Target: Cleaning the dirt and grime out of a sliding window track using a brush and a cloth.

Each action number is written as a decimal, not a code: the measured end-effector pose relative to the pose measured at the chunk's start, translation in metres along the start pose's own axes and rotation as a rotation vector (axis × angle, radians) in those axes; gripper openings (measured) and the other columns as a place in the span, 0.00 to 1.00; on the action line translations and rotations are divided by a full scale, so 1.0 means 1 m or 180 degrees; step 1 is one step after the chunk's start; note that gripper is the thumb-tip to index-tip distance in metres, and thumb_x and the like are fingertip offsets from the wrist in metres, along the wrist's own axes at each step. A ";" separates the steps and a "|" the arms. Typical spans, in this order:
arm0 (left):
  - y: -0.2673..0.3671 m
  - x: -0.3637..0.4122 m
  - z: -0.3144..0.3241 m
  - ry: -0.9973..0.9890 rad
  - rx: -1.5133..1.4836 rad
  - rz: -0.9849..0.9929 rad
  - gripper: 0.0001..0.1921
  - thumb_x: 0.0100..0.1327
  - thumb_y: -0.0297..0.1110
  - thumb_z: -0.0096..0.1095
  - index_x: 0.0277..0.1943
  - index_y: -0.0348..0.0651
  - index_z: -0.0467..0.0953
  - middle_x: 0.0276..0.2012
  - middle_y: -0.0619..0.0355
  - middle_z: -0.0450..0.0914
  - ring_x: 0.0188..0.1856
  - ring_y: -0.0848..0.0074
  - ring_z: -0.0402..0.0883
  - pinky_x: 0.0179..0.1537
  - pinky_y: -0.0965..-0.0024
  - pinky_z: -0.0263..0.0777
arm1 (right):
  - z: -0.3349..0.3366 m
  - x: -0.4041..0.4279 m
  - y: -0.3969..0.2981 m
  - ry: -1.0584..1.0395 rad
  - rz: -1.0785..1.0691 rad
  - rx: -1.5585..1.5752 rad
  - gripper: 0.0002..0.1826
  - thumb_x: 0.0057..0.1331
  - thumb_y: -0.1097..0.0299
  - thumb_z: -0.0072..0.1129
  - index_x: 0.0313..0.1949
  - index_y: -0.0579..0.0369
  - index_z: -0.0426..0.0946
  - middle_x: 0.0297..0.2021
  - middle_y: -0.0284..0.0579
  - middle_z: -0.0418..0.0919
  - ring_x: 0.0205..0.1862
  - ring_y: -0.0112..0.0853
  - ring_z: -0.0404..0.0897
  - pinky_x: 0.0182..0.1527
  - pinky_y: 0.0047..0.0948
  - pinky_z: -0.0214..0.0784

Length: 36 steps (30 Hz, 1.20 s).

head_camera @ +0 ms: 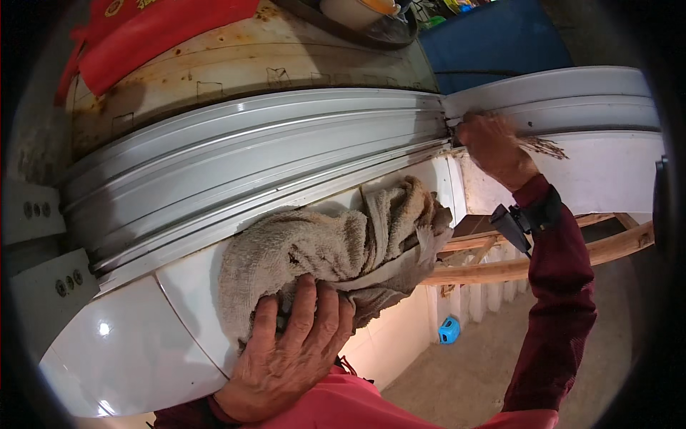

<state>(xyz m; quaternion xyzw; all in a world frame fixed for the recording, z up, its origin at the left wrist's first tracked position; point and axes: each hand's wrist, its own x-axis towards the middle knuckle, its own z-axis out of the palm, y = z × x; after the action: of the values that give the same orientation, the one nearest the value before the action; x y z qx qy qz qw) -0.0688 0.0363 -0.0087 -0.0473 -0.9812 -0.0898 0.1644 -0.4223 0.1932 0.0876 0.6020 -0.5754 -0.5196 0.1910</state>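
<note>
A crumpled grey-brown towel lies along the white tiled sill, partly hanging over its near edge. My left hand rests on the towel's near side, fingers apart and fingertips against the cloth. At the far right corner of the white window track, my right hand is closed on a thin bundle of brown bristles or twigs. The bundle's loose ends stick out to the right of the hand; its other end is hidden at the dark, dirty corner.
Beyond the track are a rust-stained board, a red bag and a round dark tray holding a pale container. Wooden poles and a small blue object are below the sill, to the right.
</note>
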 end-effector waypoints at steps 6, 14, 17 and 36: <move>0.000 0.000 -0.002 -0.0004 -0.0073 -0.0029 0.16 0.60 0.47 0.56 0.46 0.50 0.73 0.49 0.57 0.73 0.56 0.64 0.69 0.53 0.50 0.61 | -0.006 0.018 0.009 -0.1279 0.0257 0.1337 0.11 0.57 0.69 0.53 0.41 0.51 0.72 0.37 0.38 0.72 0.43 0.33 0.74 0.45 0.32 0.65; -0.002 0.002 -0.003 -0.0028 -0.0245 -0.0026 0.15 0.60 0.44 0.56 0.47 0.49 0.73 0.49 0.56 0.73 0.55 0.64 0.70 0.51 0.50 0.63 | -0.001 0.005 -0.003 -0.0104 0.0083 0.0503 0.10 0.58 0.68 0.53 0.40 0.48 0.72 0.33 0.39 0.71 0.37 0.33 0.74 0.40 0.32 0.65; -0.001 -0.001 -0.004 -0.0036 -0.0263 -0.0092 0.15 0.59 0.44 0.57 0.47 0.49 0.73 0.49 0.56 0.73 0.55 0.64 0.70 0.51 0.50 0.63 | -0.014 0.007 -0.009 -0.0053 -0.0138 0.0082 0.08 0.59 0.68 0.51 0.39 0.47 0.73 0.31 0.38 0.69 0.36 0.32 0.74 0.39 0.34 0.63; -0.002 0.000 -0.001 -0.0091 -0.0094 0.0026 0.17 0.59 0.48 0.56 0.48 0.50 0.73 0.51 0.56 0.72 0.56 0.62 0.69 0.53 0.49 0.59 | -0.010 0.006 -0.005 0.0222 0.0628 0.1049 0.06 0.57 0.71 0.52 0.35 0.48 0.74 0.33 0.40 0.75 0.40 0.35 0.77 0.45 0.37 0.65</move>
<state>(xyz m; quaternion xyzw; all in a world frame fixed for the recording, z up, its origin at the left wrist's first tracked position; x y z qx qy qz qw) -0.0687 0.0340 -0.0079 -0.0550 -0.9818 -0.1029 0.1500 -0.4122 0.1853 0.0850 0.5835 -0.7019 -0.3759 0.1597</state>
